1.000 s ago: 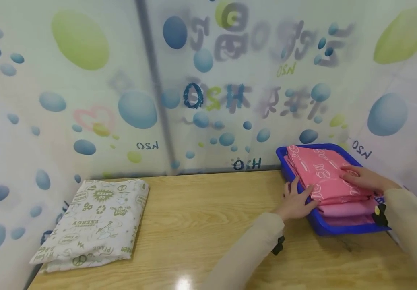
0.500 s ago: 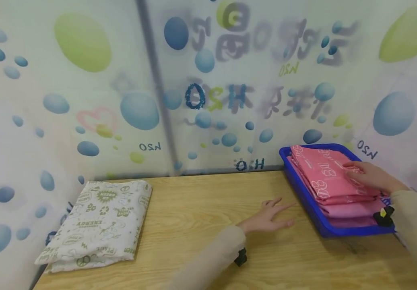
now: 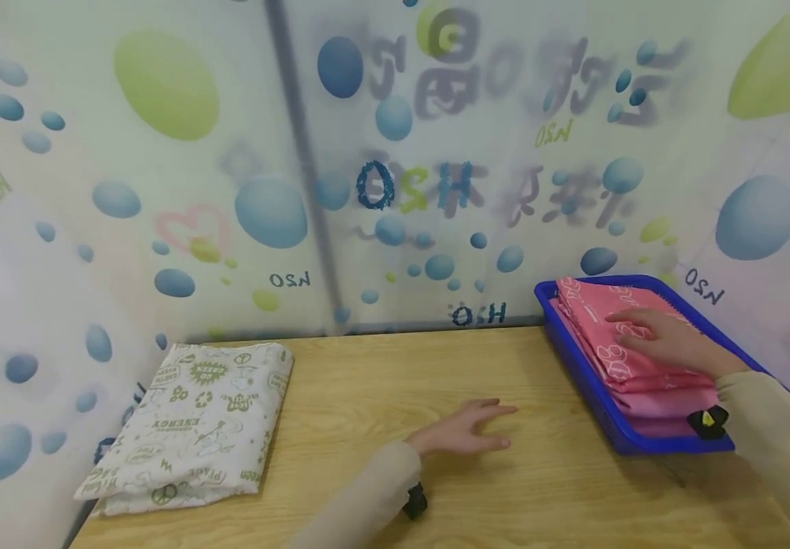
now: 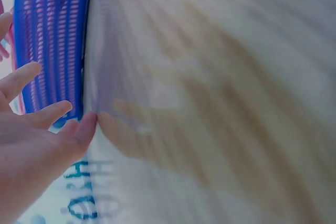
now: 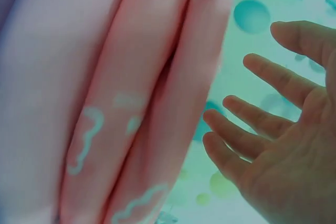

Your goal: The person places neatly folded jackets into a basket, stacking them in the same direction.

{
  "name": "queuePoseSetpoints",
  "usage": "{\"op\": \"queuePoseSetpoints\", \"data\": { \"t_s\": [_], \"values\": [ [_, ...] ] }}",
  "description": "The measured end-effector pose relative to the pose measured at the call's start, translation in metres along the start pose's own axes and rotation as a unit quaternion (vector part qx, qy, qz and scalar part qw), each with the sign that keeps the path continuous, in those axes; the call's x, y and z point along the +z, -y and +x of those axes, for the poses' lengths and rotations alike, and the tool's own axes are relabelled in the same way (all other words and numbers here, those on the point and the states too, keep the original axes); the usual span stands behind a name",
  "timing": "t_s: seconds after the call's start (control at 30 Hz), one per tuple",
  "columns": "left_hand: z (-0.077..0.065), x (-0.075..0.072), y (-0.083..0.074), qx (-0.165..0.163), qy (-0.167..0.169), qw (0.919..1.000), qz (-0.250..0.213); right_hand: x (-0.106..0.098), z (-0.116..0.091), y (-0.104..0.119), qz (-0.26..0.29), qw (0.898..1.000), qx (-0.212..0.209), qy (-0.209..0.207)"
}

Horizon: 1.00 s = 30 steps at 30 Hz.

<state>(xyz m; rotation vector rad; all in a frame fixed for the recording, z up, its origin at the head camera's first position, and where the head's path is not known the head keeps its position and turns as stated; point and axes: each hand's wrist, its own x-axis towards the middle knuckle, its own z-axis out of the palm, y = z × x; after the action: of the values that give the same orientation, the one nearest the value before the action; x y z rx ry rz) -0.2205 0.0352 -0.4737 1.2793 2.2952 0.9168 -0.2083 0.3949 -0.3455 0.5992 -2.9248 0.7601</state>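
Folded pink cloth (image 3: 590, 313) with white print lies on top of a paler pink folded cloth (image 3: 669, 404) inside a blue basket (image 3: 590, 400). Above the printed cloth is my right hand (image 3: 676, 343), fingers extended and holding nothing. The right wrist view shows that hand (image 5: 283, 114) apart from the folded layers (image 5: 142, 103). My left hand (image 3: 464, 428) is over the wooden table, left of the basket, its fingers spread and nothing in them. In the left wrist view the left hand (image 4: 42, 135) appears in front of the basket's slotted side (image 4: 52, 45).
A folded white cloth (image 3: 196, 427) with green print lies on the left of the wooden table (image 3: 367, 381). Behind the table, a pale curtain-like wall (image 3: 402, 252) with blue and green spots closes off the back and sides.
My left hand has left the basket's near side and moved left over the table. My right hand has shifted a little left above the pink cloth. The view has turned slightly.
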Motion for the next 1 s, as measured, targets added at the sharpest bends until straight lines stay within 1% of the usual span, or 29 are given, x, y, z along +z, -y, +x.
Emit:
{"op": "queuePoseSetpoints", "data": {
  "t_s": [0.13, 0.17, 0.3, 0.37, 0.43, 0.53, 0.6, 0.67, 0.77, 0.8, 0.87, 1.0],
  "values": [
    [-0.012, -0.008, 0.003, 0.005, -0.025, 0.9994, -0.024, 0.006, 0.005, 0.015, -0.001, 1.0, -0.025, -0.003],
    [-0.014, -0.009, 0.004, 0.005, -0.028, 0.9993, -0.026, 0.008, 0.006, 0.02, 0.004, 1.0, -0.025, 0.004],
    [-0.025, -0.016, 0.008, 0.0, -0.033, 0.9988, -0.035, 0.016, 0.011, 0.032, -0.011, 0.999, -0.023, 0.019],
    [-0.03, -0.019, 0.01, -0.001, -0.037, 0.9985, -0.04, 0.02, 0.012, 0.038, -0.01, 0.999, -0.029, 0.02],
    [-0.036, -0.022, 0.012, -0.009, -0.039, 0.9981, -0.048, 0.024, 0.015, 0.043, -0.007, 0.999, -0.04, 0.019],
    [-0.047, -0.027, 0.018, -0.024, -0.04, 0.9972, -0.058, 0.03, 0.017, 0.052, 0.001, 0.999, -0.047, 0.023],
    [-0.054, -0.032, 0.022, -0.032, -0.045, 0.9963, -0.065, 0.033, 0.018, 0.058, -0.004, 0.998, -0.058, 0.023],
    [-0.059, -0.038, 0.027, -0.032, -0.053, 0.9953, -0.074, 0.036, 0.019, 0.062, -0.012, 0.997, -0.074, 0.02],
    [-0.068, -0.046, 0.033, -0.032, -0.064, 0.994, -0.083, 0.043, 0.02, 0.067, -0.023, 0.994, -0.109, 0.01],
    [-0.07, -0.048, 0.036, -0.031, -0.065, 0.9937, -0.086, 0.045, 0.02, 0.068, -0.027, 0.993, -0.114, 0.01],
    [-0.074, -0.05, 0.038, -0.033, -0.07, 0.9933, -0.085, 0.049, 0.02, 0.07, -0.032, 0.993, -0.117, 0.014],
    [-0.078, -0.052, 0.044, -0.035, -0.08, 0.9924, -0.087, 0.054, 0.019, 0.077, -0.033, 0.993, -0.112, 0.022]
  ]
}}
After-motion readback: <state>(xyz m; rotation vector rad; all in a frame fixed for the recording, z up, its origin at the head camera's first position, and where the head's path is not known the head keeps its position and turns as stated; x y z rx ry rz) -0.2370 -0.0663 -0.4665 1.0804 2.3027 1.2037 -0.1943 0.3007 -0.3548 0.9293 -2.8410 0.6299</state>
